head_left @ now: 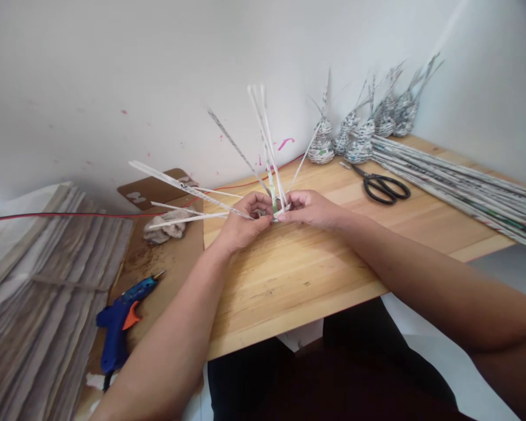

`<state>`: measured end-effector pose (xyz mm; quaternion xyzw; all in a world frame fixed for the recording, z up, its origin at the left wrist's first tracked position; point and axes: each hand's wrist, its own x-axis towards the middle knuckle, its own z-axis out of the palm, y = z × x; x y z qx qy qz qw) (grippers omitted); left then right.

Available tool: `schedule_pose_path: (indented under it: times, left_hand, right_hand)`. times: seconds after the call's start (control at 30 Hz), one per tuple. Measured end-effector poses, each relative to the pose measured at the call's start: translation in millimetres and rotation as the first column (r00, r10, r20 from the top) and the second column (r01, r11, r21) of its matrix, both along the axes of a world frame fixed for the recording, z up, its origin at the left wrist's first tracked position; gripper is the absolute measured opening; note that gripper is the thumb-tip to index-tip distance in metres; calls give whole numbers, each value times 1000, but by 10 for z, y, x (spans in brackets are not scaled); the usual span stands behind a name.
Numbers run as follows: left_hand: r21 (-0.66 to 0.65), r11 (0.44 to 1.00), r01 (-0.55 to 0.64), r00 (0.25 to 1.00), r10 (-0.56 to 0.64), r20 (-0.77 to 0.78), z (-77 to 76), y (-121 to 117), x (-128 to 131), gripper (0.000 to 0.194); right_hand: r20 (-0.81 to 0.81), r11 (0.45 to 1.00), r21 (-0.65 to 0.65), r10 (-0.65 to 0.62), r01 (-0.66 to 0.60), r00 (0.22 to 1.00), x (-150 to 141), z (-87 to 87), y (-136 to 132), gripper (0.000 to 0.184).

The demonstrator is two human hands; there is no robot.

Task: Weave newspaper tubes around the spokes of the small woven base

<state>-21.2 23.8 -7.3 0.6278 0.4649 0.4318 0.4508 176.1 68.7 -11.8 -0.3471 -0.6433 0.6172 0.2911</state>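
Over the middle of the wooden table, both my hands hold a bundle of rolled newspaper sticks point(268, 143) whose ends fan upward and out to the left. My left hand point(248, 219) is closed on the sticks near their base, where several reach out past the wrist. Opposite it, my right hand point(309, 207) pinches the base between thumb and fingers. The spot where the sticks cross is partly hidden by my fingers.
Black-handled scissors point(383, 186) lie at right, beside long paper sticks point(456, 187). Several woven paper figures point(322, 143) stand against the wall. At left are a blue glue gun point(123, 318), a crumpled rag point(169, 225), a red cord point(92, 214) and stacked newspapers point(44, 292).
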Motion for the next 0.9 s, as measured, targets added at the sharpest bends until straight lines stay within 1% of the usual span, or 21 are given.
schedule_pose_path:
  times: [0.1,0.17,0.27,0.37,0.5,0.63,0.73,0.9]
  left_hand:
    - [10,1000,20,1000,-20,-8,6,-2,-3,29]
    - [8,1000,16,1000,-16,-10,9,-4,-3,28]
    - [-3,1000,-13,1000,13,-6,11,-3,-3,26]
    - [1,999,-44,999,44,12,7,2,-4,26]
    - [18,998,-55,998,55,23,2,6,-9,24]
    - [12,998,-57,998,56,34,-1,5,-12,25]
    - [0,998,-66,996,66,64,-11,6,-4,26]
    - [7,996,-91,988,90,123,-32,24,30,23]
  right_hand:
    - [-34,1000,27,-9,9,999,1,-8,-8,36]
    - [-20,997,64,-34,35,999,-1,-23,-16,43]
    - [-1,990,104,-96,96,995,-12,-58,-32,55]
    - [-19,978,118,-169,170,985,-38,-92,-50,58]
    - [-20,965,154,-210,211,977,-78,-124,-73,54]
    - [-77,963,170,-197,207,977,-98,-142,-85,44]
    - [-71,961,191,-189,199,979,-98,-138,-94,37]
    - [-65,950,219,-213,223,975,-109,-142,-90,37]
